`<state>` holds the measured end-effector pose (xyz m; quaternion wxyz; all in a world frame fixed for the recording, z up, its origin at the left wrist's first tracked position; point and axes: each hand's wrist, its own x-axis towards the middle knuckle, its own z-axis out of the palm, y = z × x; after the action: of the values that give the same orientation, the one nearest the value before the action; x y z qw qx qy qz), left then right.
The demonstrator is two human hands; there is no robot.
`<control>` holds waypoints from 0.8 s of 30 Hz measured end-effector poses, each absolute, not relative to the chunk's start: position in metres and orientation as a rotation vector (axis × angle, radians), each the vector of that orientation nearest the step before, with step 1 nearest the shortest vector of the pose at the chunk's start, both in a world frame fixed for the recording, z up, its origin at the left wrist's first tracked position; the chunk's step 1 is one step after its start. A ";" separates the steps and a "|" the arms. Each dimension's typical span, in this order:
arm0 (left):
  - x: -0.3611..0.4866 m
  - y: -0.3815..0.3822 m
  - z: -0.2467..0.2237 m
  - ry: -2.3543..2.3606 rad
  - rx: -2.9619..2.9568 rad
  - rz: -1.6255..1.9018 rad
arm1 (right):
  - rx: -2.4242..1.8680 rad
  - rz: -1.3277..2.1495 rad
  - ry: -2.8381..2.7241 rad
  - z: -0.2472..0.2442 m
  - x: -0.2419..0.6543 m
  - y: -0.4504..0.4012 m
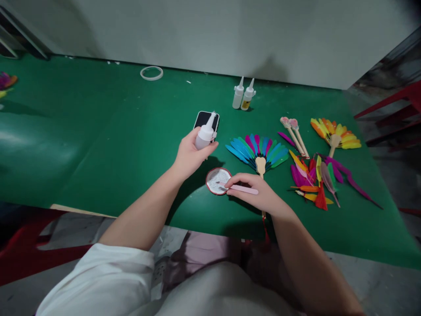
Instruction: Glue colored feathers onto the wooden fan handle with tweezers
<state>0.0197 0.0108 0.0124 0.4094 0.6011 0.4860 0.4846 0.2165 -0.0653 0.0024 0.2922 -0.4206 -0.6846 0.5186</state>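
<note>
My left hand (pixel 191 154) is wrapped round a white squeeze bottle (pixel 205 135) with a pointed nozzle, held upright above the table. In my right hand (pixel 251 191) is a slim pink tool (pixel 244 189), its thin tip over a small round whitish piece with a red rim (pixel 218 177). Whether the tip touches the piece I cannot tell. Just beyond my right hand lies a fan of blue, green and purple feathers (pixel 259 151) with a pale wooden handle, partly covered by that hand. A phone (pixel 204 119) lies behind the bottle.
Two more nozzle bottles (pixel 238 95) stand near the wall. To the right lie loose coloured feathers (pixel 309 177), two pink-tipped sticks (pixel 294 136) and a yellow-orange feather fan (pixel 335 136). A tape ring (pixel 151 73) rests at the back of the green table (pixel 98 140).
</note>
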 end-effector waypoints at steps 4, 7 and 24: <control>0.019 0.011 0.012 1.224 1.515 1.222 | -1.130 1.383 -1.815 0.001 0.217 -0.065; 0.019 0.012 0.011 1.226 1.509 1.220 | -1.130 1.398 -1.803 0.002 0.216 -0.066; 0.019 0.012 0.010 1.212 1.507 1.230 | -1.158 1.454 -1.756 0.000 0.217 -0.067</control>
<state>0.0188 0.0116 0.0101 0.4123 0.5989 0.4817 0.4891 0.2166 -0.0667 0.0004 0.2881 -0.4337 -0.6575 0.5446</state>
